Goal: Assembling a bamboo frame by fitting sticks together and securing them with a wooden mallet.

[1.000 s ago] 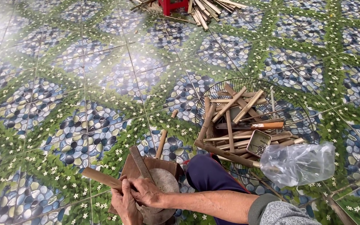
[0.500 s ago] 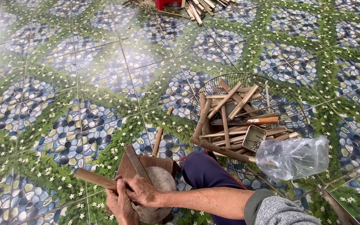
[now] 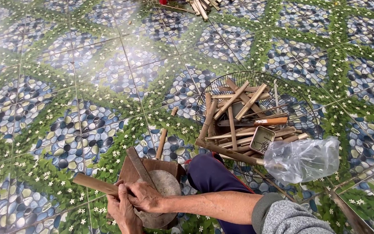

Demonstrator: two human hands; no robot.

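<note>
My left hand [image 3: 121,213] grips a round bamboo stick [image 3: 92,183] that lies across a wooden chopping block [image 3: 166,182] at the bottom of the view. My right hand [image 3: 147,197], coming in from the right in a grey sleeve, is closed over the handle end of a dark flat blade [image 3: 138,166]. The blade rests on the block and angles up to the left, touching the stick where the two hands meet. My knee in dark blue trousers [image 3: 208,175] is just right of the block.
A round wire basket [image 3: 301,106] to the right holds several cut bamboo pieces [image 3: 234,113], an orange-handled knife [image 3: 268,121] and a small tin [image 3: 261,139]. A clear plastic bag [image 3: 301,159] lies at its edge. Loose bamboo bits [image 3: 161,143] lie on the patterned tile floor; more sticks [image 3: 202,6] lie far off.
The view has drifted slightly. Both hands stay together on the stick and the blade at the block, with no clear movement.
</note>
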